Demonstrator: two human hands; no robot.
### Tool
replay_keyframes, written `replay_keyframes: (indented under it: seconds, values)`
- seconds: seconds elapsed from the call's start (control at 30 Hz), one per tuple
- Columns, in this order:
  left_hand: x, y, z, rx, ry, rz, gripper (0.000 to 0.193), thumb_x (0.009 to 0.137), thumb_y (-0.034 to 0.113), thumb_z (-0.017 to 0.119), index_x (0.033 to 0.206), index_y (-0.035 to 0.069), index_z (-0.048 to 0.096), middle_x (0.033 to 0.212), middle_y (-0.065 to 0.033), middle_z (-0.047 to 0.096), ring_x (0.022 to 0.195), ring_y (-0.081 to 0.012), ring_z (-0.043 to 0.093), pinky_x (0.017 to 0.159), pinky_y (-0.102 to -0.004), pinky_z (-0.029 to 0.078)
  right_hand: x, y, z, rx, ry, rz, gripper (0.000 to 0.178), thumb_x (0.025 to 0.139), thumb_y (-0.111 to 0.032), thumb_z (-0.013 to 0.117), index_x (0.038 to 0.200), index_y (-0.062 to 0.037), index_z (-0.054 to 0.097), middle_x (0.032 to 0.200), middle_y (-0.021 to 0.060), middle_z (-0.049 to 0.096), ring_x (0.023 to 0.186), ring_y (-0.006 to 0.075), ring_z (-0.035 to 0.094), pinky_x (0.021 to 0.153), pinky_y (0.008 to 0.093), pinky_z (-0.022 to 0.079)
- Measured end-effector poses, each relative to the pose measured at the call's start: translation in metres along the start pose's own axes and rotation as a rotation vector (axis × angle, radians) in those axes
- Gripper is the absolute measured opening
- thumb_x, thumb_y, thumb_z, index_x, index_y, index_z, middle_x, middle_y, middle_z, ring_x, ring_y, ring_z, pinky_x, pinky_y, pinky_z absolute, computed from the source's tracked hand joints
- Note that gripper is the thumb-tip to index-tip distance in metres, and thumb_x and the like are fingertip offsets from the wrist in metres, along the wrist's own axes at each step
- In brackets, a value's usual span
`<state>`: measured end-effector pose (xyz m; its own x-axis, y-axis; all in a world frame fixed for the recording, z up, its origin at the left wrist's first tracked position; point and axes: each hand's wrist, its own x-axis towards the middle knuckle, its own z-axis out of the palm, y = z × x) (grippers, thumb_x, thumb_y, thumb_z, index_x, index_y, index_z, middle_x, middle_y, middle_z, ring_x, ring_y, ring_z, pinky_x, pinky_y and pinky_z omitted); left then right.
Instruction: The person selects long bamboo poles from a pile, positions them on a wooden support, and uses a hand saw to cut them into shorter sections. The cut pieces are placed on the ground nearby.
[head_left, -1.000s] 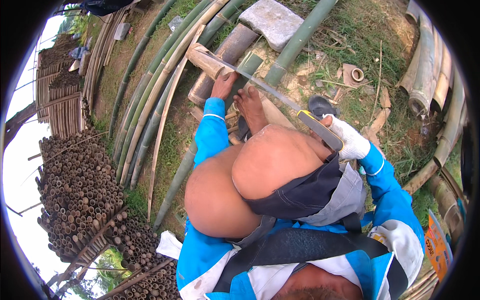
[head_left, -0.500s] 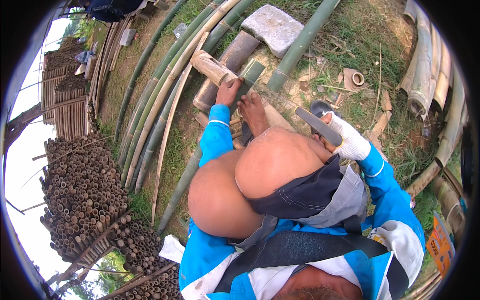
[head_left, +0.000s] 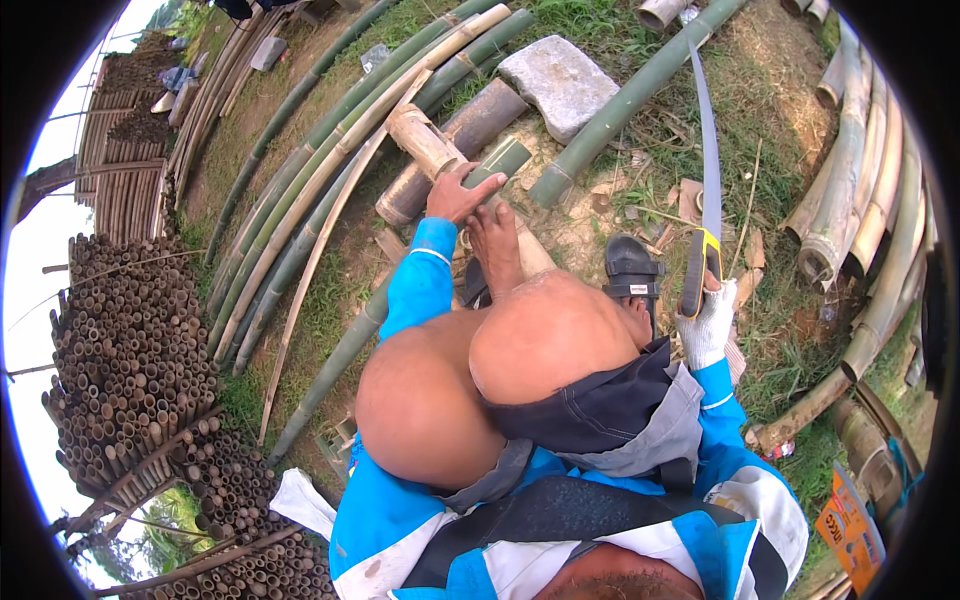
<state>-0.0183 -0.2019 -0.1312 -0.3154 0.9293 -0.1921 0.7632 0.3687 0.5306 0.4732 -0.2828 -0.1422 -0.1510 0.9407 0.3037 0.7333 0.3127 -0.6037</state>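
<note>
My left hand [head_left: 455, 195], bare, presses down on a green bamboo pole [head_left: 420, 270] beside its cut end, next to a short pale bamboo stump [head_left: 422, 140]. A bare foot [head_left: 497, 245] rests on the same pole just below that hand. My right hand [head_left: 706, 320], in a white glove, grips the black and yellow handle of a curved hand saw [head_left: 706, 150]. The saw blade points up and away, lifted off the bamboo, to the right of the pole.
Long green and tan bamboo poles [head_left: 330, 150] lie in a row at the left. A grey stone block [head_left: 562, 82] sits beyond the cut end. A black sandal [head_left: 632, 270] lies on the ground. Stacked bamboo ends [head_left: 130, 350] fill the left; curved split pieces [head_left: 870, 200] lie right.
The saw has left the bamboo: my right hand swung it from lying across the pole to standing upright at the right. My left hand stays on the pole.
</note>
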Motion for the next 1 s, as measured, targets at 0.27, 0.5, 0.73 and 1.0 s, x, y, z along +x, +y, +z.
replay_keyframes:
  seconds: [0.27,0.5,0.73,1.0]
  values:
    - [-0.018,0.028,0.033,0.275,0.353,0.496,0.048,0.100,0.036,0.074,0.145,0.022,0.068,0.152,-0.0101,0.061,0.132,-0.0387,0.062,0.111,-0.0489,0.052,-0.046,0.094,0.068,-0.364,-0.361,0.021,0.069,0.071,-0.017,0.086,0.133,0.0000,0.061,0.121,0.0249,0.059,0.112,0.0448,0.059,0.098,0.0509,0.051]
    - [-0.055,0.006,0.042,0.051,0.484,0.639,0.026,0.093,0.014,0.078,0.118,0.015,0.082,0.157,-0.0112,0.059,0.140,-0.0342,0.059,0.112,-0.0491,0.051,0.023,0.118,0.120,-0.197,-0.401,-0.002,0.061,0.089,-0.047,0.080,0.132,-0.0055,0.065,0.119,0.0221,0.063,0.114,0.0436,0.061,0.096,0.0553,0.050]
    - [-0.184,-0.076,0.036,-0.168,1.192,-0.274,0.032,0.097,0.015,0.069,0.128,0.011,0.074,0.142,-0.0167,0.064,0.136,-0.0396,0.055,0.115,-0.0503,0.044,0.161,-0.067,0.180,0.347,-0.450,-0.248,0.072,0.101,-0.020,0.078,0.162,-0.0064,0.042,0.137,0.0153,0.060,0.121,0.0259,0.063,0.101,0.0405,0.052]
    - [-0.200,-0.233,0.025,-1.116,1.642,-0.963,0.099,0.096,0.047,0.077,0.165,-0.001,0.025,0.160,-0.0277,0.040,0.139,-0.0449,0.050,0.120,-0.0538,0.040,0.272,-0.105,0.255,0.857,-0.899,0.259,0.069,0.101,-0.039,0.078,0.157,-0.0150,0.046,0.132,0.0120,0.062,0.107,0.0215,0.064,0.086,0.0382,0.059]
